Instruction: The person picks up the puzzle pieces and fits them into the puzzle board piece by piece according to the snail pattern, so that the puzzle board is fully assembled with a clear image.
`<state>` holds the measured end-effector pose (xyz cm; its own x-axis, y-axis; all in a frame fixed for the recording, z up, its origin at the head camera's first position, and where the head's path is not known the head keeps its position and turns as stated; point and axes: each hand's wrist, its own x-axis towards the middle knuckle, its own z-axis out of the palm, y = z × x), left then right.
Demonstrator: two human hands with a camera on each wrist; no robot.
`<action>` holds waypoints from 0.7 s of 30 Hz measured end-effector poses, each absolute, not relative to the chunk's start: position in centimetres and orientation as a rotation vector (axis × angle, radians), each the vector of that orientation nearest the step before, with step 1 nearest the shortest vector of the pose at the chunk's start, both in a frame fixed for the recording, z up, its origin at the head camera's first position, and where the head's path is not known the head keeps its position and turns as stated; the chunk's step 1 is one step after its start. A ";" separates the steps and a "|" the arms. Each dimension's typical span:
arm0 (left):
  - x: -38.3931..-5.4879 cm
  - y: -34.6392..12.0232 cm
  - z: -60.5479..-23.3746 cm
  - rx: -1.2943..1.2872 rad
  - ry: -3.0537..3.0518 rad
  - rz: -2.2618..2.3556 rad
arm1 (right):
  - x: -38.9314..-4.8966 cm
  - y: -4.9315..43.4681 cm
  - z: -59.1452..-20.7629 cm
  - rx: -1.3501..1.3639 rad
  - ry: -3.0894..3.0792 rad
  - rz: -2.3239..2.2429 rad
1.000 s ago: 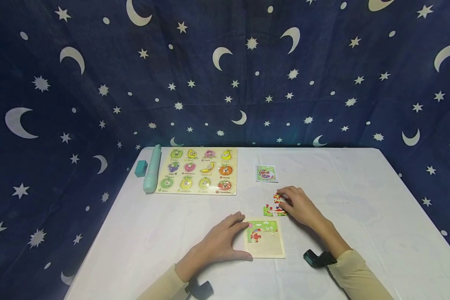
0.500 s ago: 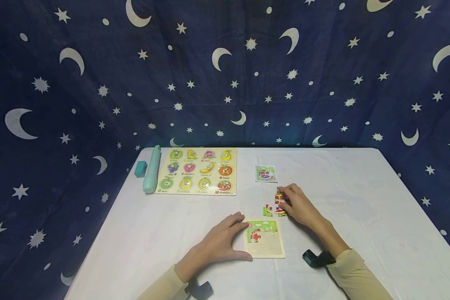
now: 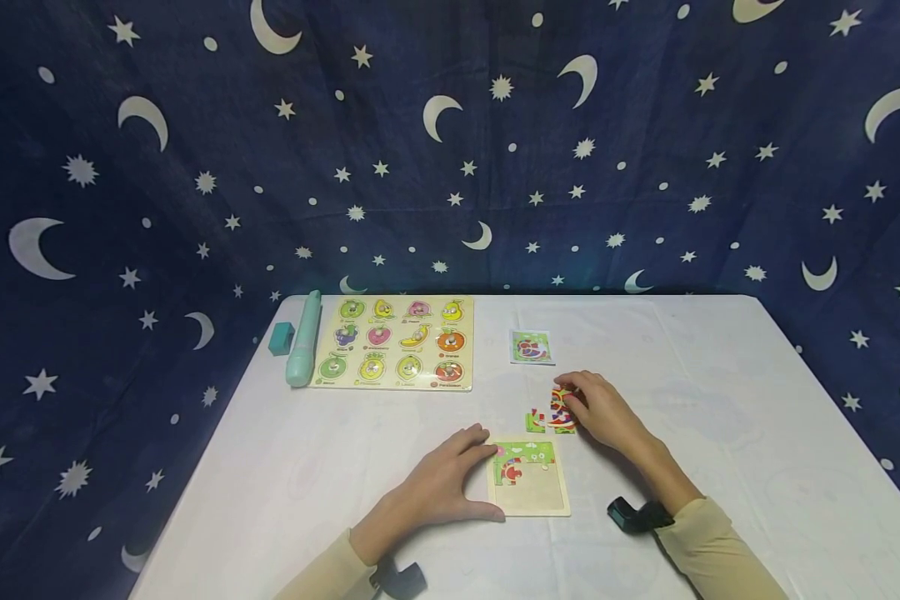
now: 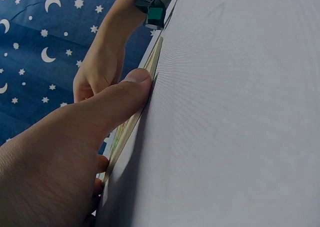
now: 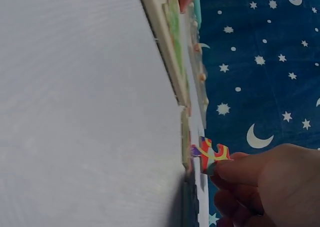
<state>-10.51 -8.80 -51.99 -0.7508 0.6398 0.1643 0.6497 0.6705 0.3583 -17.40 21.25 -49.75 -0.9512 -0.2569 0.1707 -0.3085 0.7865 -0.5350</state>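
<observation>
Creased white cloth [image 3: 307, 467]; right hand [image 3: 607, 412] pinches notched puzzle piece [image 5: 206, 154]; left hand [image 3: 442, 475], grip wide, touches wooden tray [image 3: 532, 497].

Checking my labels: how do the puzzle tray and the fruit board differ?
The puzzle tray is smaller and roughly square; the fruit board larger and oblong. The puzzle tray is partly filled, while the fruit board shows twelve fruits. The left hand touches the puzzle tray; no hand touches the fruit board. Both rest on the white table.
</observation>
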 end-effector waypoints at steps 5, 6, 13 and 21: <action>-10.5 -8.8 -52.1 -1.100 -2.845 -0.630 | -17.3 21.4 -49.2 0.477 -2.865 0.911; -10.5 -8.8 -52.1 -1.098 -2.850 -0.632 | -17.3 21.4 -49.1 0.477 -2.865 0.913; -10.6 -8.9 -52.0 -1.093 -2.868 -0.632 | -17.0 21.1 -48.3 0.486 -2.873 1.006; -10.6 -8.9 -52.0 -1.101 -2.879 -0.639 | -16.7 20.8 -47.8 0.555 -2.860 1.061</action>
<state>-10.63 -8.87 -52.01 -0.7554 0.6409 0.1363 0.6384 0.6729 0.3737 -16.73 20.75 -47.84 -0.9352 -0.3158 0.1601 -0.3438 0.7020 -0.6237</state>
